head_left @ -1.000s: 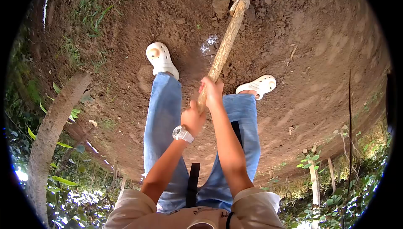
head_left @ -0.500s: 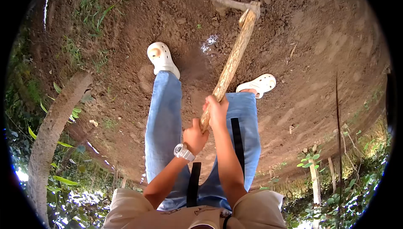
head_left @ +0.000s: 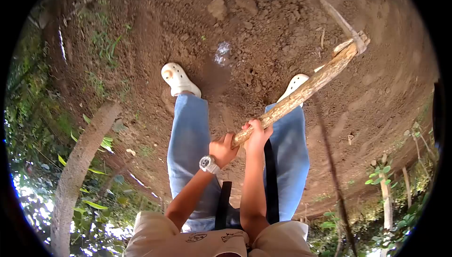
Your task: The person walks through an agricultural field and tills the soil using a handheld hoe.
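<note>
Both my hands are wrapped round the rough wooden handle of a hoe (head_left: 310, 86). My left hand (head_left: 223, 151), with a pale watch (head_left: 207, 164) at its wrist, closes on the butt end. Just ahead of it on the handle is my right hand (head_left: 257, 134), also closed. From there the handle slants up to the right, crossing in front of my right white clog (head_left: 294, 85). At its far end the narrow metal blade (head_left: 340, 19) points up and left over the brown soil (head_left: 273, 40).
My left white clog (head_left: 179, 80) stands on the soil, with a whitish patch (head_left: 222, 53) ahead between my feet. Clods (head_left: 217, 7) lie farther forward. A thick trunk (head_left: 82, 167) leans at the left among leaves. Thin stems (head_left: 386, 191) and plants edge the right side.
The hoe has swung to the right, its head moving from ahead of my feet to beyond my right foot. Both hands have kept their grip, the right now nearer the left.
</note>
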Action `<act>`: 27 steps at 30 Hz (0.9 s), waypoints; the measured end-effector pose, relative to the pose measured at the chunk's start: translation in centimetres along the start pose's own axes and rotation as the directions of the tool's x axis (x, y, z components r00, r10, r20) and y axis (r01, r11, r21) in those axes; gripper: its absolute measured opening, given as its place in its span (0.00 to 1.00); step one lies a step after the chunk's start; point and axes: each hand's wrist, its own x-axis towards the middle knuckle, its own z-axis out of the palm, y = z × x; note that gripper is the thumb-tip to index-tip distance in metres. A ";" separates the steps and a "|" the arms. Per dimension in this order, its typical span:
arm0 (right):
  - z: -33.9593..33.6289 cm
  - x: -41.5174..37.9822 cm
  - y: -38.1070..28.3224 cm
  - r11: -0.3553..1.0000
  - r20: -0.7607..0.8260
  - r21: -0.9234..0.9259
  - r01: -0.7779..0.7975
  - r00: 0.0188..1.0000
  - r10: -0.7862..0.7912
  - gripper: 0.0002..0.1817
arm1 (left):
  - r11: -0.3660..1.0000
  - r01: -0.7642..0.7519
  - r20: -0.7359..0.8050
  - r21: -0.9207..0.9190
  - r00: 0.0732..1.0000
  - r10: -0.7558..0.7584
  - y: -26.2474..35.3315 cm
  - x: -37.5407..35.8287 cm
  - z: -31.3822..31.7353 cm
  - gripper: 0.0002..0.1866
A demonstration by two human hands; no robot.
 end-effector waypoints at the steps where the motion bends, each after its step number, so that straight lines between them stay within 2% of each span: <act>1: 0.0 1.7 -1.3 0.999 0.009 0.042 0.000 1.000 0.000 0.15 | 0.999 0.023 -0.035 0.042 0.999 -0.022 2.0 1.7 0.5 0.20; 2: 0.0 3.6 -2.5 0.999 0.052 0.046 0.008 0.999 -0.010 0.12 | 0.990 0.140 0.028 0.029 0.990 -0.141 4.2 3.6 0.7 0.18; 3: -0.2 5.4 -3.8 0.999 0.085 0.041 0.017 0.996 -0.021 0.10 | 0.981 0.186 0.088 0.051 0.978 -0.190 6.0 5.5 0.6 0.15; 5: 1.8 7.3 -6.9 0.995 0.132 0.095 0.024 0.991 -0.036 0.07 | 0.990 0.141 0.137 0.013 0.980 -0.141 8.8 8.7 -0.1 0.12; 7: 3.1 9.2 -7.5 0.990 0.122 0.098 -0.104 0.988 0.091 0.06 | 0.982 0.145 0.108 0.117 0.982 -0.158 9.6 9.9 -0.5 0.11; 8: 3.1 9.5 -7.0 0.982 0.145 0.075 -0.173 0.976 0.161 0.06 | 0.959 0.172 0.147 0.223 0.967 -0.207 9.4 10.2 -0.8 0.13; 9: 3.4 9.9 -6.0 0.973 0.179 0.049 -0.227 0.960 0.215 0.06 | 0.957 0.150 0.148 0.248 0.970 -0.190 9.0 9.7 -1.1 0.13; 11: 4.0 8.3 -2.3 0.967 0.080 -0.016 -0.254 0.964 0.255 0.06 | 0.939 0.195 0.190 0.282 0.948 -0.254 6.5 8.0 -2.2 0.15; 13: 4.0 4.9 1.8 0.941 0.049 0.030 -0.337 0.941 0.336 0.05 | 0.891 0.228 0.230 0.393 0.913 -0.336 1.8 4.8 -3.4 0.15; 14: 4.1 3.1 4.2 0.942 0.056 0.052 -0.332 0.943 0.329 0.05 | 0.885 0.227 0.253 0.406 0.903 -0.348 -0.3 3.1 -4.7 0.15; 15: 4.7 1.8 8.0 0.926 -0.009 0.007 -0.377 0.926 0.377 0.07 | 0.882 0.225 0.271 0.415 0.895 -0.355 -2.5 1.9 -6.1 0.14; 16: 5.4 0.5 11.8 0.923 -0.048 0.060 -0.381 0.922 0.383 0.08 | 0.889 0.206 0.276 0.409 0.901 -0.336 -4.3 1.2 -7.4 0.14; 20: 7.2 -5.4 17.9 0.864 0.054 0.197 -0.463 0.885 0.462 0.06 | 0.816 0.264 0.243 0.514 0.868 -0.433 -9.9 -2.4 -12.5 0.14; 21: 7.5 -6.5 18.5 0.861 0.051 0.204 -0.466 0.883 0.466 0.06 | 0.798 0.281 0.226 0.533 0.862 -0.455 -10.9 -2.9 -13.1 0.13; 22: 7.2 -7.5 19.6 0.896 0.100 0.226 -0.382 0.924 0.369 0.07 | 0.838 0.225 0.238 0.498 0.893 -0.381 -12.4 -4.1 -13.6 0.13; 23: 7.4 -8.7 18.8 0.917 0.019 0.169 -0.360 0.932 0.362 0.07 | 0.845 0.228 0.244 0.483 0.892 -0.380 -13.1 -4.7 -13.9 0.13; 25: 6.8 -9.9 17.3 0.935 -0.028 0.135 -0.329 0.942 0.335 0.06 | 0.901 0.209 0.298 0.381 0.894 -0.334 -12.9 -6.2 -13.7 0.13; 27: 5.9 -9.4 14.8 0.972 -0.050 0.092 -0.217 0.974 0.222 0.06 | 0.957 0.167 0.261 0.239 0.938 -0.229 -12.1 -6.1 -12.0 0.13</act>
